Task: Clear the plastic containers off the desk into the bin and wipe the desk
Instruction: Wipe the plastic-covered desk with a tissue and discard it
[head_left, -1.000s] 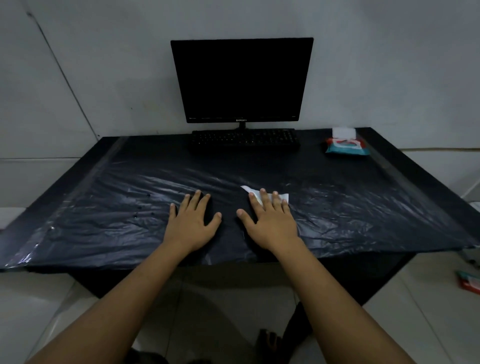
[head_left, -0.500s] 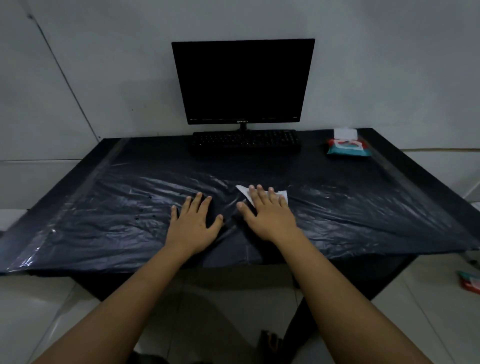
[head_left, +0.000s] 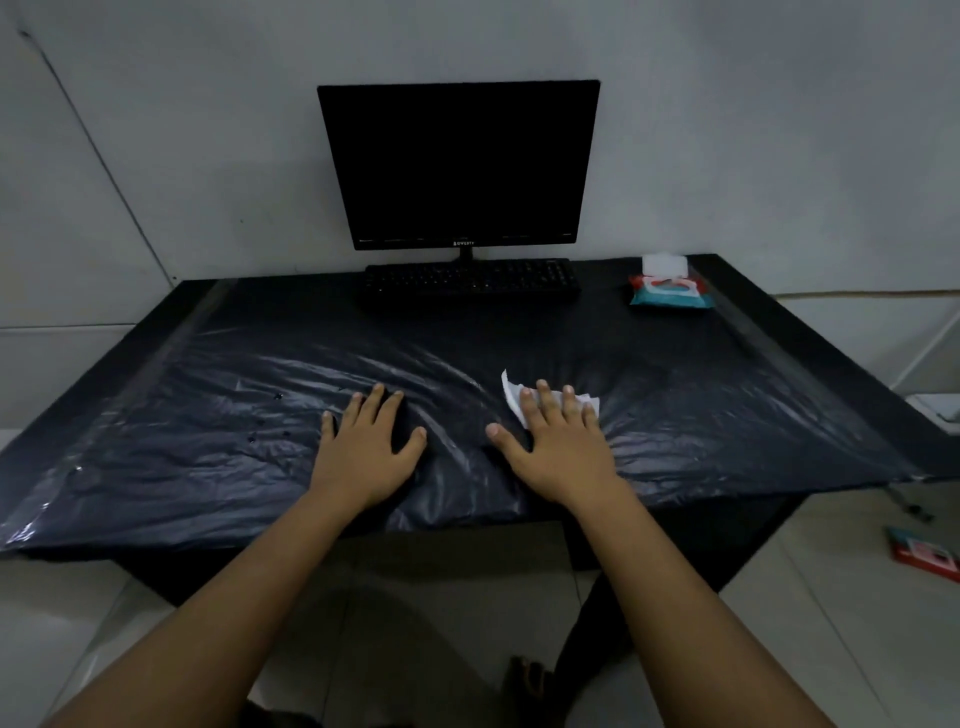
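A black desk (head_left: 727, 374) covered with crinkled black plastic sheeting fills the view. My right hand (head_left: 558, 441) lies flat, fingers spread, pressing a white wipe (head_left: 514, 395) onto the sheeting near the desk's middle. The wipe sticks out past my fingertips. My left hand (head_left: 369, 441) rests flat on the sheeting beside it, holding nothing. I see no plastic containers and no bin.
A dark monitor (head_left: 460, 166) and black keyboard (head_left: 470, 283) stand at the back against the wall. A pack of wet wipes (head_left: 667, 291) with its lid open lies at the back right. A red and teal packet (head_left: 924, 553) lies on the floor to the right.
My right hand has slid the wipe a little to the right across the sheeting. My left hand has stayed in place.
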